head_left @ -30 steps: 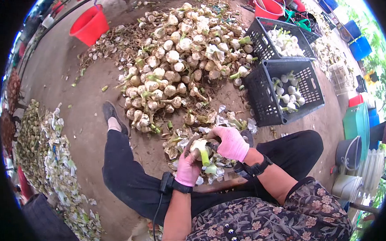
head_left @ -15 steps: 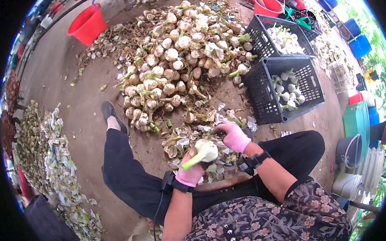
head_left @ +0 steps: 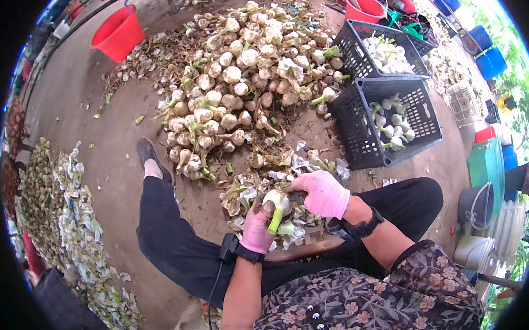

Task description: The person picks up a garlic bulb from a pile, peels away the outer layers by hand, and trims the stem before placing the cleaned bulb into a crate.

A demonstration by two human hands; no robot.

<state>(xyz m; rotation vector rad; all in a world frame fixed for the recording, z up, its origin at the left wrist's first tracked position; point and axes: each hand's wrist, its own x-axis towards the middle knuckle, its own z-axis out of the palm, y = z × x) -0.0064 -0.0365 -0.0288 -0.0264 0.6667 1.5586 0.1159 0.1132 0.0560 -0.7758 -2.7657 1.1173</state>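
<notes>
My left hand [head_left: 258,227], in a pink glove with dirty fingertips, grips a white garlic bulb [head_left: 278,202]. The bulb's cut green stem points down toward me. Against the far right side of the bulb, my right hand [head_left: 323,193] is closed, also in a pink glove; a dark shape shows at its fingertips, and what it holds is hidden. Peeled skins and leaf scraps [head_left: 239,195] lie on the ground under both hands. Beyond them rises a big heap of untrimmed garlic [head_left: 231,78].
Two black crates, a near one [head_left: 357,128] and a far one [head_left: 342,40], hold cleaned white bulbs at the right. A red bucket [head_left: 117,36] stands back left, another red bucket [head_left: 364,7] back right. My outstretched leg [head_left: 164,222] borders the left side.
The right hand has come down and closer to the bulb. The left hand has turned the bulb, so its stem now points down instead of to the lower left.
</notes>
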